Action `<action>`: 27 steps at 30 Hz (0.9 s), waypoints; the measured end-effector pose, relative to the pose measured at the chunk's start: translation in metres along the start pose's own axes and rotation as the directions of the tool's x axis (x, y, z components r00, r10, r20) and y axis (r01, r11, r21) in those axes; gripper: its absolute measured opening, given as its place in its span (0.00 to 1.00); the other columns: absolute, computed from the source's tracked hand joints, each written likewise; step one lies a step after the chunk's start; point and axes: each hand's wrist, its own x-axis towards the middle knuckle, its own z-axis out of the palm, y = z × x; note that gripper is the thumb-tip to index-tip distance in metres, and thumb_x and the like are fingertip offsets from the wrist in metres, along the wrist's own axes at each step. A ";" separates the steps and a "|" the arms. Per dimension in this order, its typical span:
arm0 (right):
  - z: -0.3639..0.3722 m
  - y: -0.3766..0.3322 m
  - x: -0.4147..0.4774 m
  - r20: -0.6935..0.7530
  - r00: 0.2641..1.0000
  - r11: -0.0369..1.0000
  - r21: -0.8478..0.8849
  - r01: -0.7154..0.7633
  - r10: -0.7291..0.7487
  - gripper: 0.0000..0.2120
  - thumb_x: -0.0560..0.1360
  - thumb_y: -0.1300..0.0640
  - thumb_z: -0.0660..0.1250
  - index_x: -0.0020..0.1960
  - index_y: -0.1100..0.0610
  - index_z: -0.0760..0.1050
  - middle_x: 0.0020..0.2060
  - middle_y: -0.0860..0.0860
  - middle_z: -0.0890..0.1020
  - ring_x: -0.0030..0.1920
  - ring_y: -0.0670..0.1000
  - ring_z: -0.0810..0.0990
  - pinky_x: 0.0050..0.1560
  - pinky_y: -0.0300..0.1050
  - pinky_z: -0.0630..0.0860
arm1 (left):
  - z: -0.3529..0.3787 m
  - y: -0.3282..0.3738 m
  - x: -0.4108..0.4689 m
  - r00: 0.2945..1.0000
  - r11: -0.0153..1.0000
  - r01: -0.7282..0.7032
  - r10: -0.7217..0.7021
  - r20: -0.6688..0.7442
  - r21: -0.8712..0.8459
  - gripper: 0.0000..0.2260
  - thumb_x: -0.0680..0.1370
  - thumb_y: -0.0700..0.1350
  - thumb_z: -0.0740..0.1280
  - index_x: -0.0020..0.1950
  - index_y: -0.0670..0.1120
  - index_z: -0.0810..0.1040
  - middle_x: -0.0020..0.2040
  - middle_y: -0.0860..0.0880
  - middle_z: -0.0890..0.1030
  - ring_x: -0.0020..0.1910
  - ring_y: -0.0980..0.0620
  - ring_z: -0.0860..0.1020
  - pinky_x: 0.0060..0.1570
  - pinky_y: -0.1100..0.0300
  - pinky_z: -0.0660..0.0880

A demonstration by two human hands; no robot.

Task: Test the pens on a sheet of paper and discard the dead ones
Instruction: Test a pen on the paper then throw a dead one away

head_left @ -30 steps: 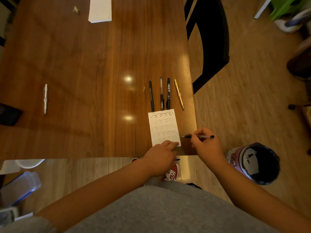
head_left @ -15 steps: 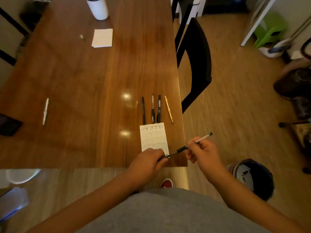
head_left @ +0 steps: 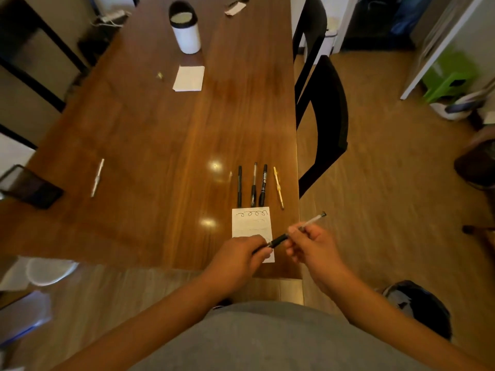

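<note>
A white sheet of paper (head_left: 250,223) with looped scribbles lies near the table's front right corner. Above it, my right hand (head_left: 310,247) pinches the clear barrel of a pen (head_left: 310,222) that slants up to the right. My left hand (head_left: 241,257) holds the pen's black front end (head_left: 278,241) over the paper's lower part. Beyond the paper lie three dark pens (head_left: 253,186) and a yellow pen (head_left: 278,187) in a row. A white pen (head_left: 97,178) lies alone far to the left.
The wooden table (head_left: 160,135) carries a white cup (head_left: 186,30), a second paper (head_left: 189,78) and a dark object (head_left: 34,191) at the left edge. A black chair (head_left: 326,116) stands at the right. A dark bin (head_left: 420,306) sits on the floor beside my right arm.
My right hand lifted the pen off the paper and tilted it. My left hand left the paper and took the pen's front end. The view tilted up the table.
</note>
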 end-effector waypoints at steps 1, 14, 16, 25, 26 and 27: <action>0.003 -0.002 0.003 0.010 1.000 1.000 0.015 -0.003 0.003 0.08 0.80 0.56 0.63 0.48 0.57 0.79 0.32 0.50 0.82 0.33 0.47 0.80 0.34 0.39 0.76 | -0.005 0.000 0.000 0.999 0.995 0.038 -0.037 0.013 -0.095 0.05 0.81 0.53 0.61 0.47 0.59 0.76 0.40 0.61 0.79 0.42 0.63 0.77 0.36 0.69 0.69; 0.028 -0.018 0.083 -0.034 0.993 0.991 -0.068 -0.112 0.110 0.13 0.81 0.50 0.60 0.46 0.58 0.77 0.32 0.49 0.80 0.33 0.47 0.78 0.35 0.40 0.75 | -0.045 -0.031 0.056 0.942 0.861 0.307 -0.212 0.262 -0.406 0.11 0.81 0.55 0.60 0.49 0.53 0.79 0.44 0.54 0.83 0.45 0.56 0.81 0.46 0.58 0.77; 0.021 -0.019 0.106 -0.128 0.983 0.978 -0.148 -0.150 0.131 0.14 0.81 0.49 0.60 0.47 0.59 0.76 0.36 0.54 0.80 0.36 0.51 0.78 0.36 0.44 0.76 | -0.049 -0.046 0.066 0.950 0.923 0.288 -0.242 0.196 -0.254 0.10 0.79 0.58 0.62 0.53 0.55 0.77 0.50 0.55 0.80 0.49 0.57 0.78 0.46 0.58 0.78; -0.012 -0.011 0.206 -0.298 0.955 0.737 -0.647 -0.196 -0.008 0.07 0.75 0.48 0.70 0.45 0.51 0.77 0.37 0.49 0.81 0.36 0.46 0.81 0.33 0.40 0.76 | -0.070 -0.137 0.095 0.974 0.901 0.203 -0.226 0.017 0.383 0.21 0.78 0.58 0.63 0.70 0.53 0.69 0.71 0.52 0.68 0.70 0.52 0.65 0.69 0.52 0.66; -0.011 -0.007 0.212 -0.298 0.955 0.722 -0.663 -0.201 -0.008 0.07 0.74 0.48 0.71 0.43 0.51 0.77 0.36 0.49 0.81 0.35 0.46 0.81 0.33 0.40 0.76 | -0.071 -0.143 0.096 0.977 0.896 0.192 -0.214 0.012 0.400 0.21 0.78 0.58 0.63 0.70 0.53 0.70 0.72 0.52 0.67 0.71 0.52 0.64 0.70 0.52 0.65; -0.009 -0.004 0.218 -0.294 0.956 0.704 -0.681 -0.202 -0.010 0.08 0.74 0.47 0.71 0.42 0.50 0.77 0.35 0.49 0.81 0.35 0.46 0.81 0.33 0.42 0.78 | -0.072 -0.148 0.096 0.980 0.892 0.178 -0.200 0.009 0.417 0.21 0.78 0.58 0.63 0.69 0.53 0.70 0.72 0.52 0.67 0.71 0.52 0.64 0.70 0.52 0.65</action>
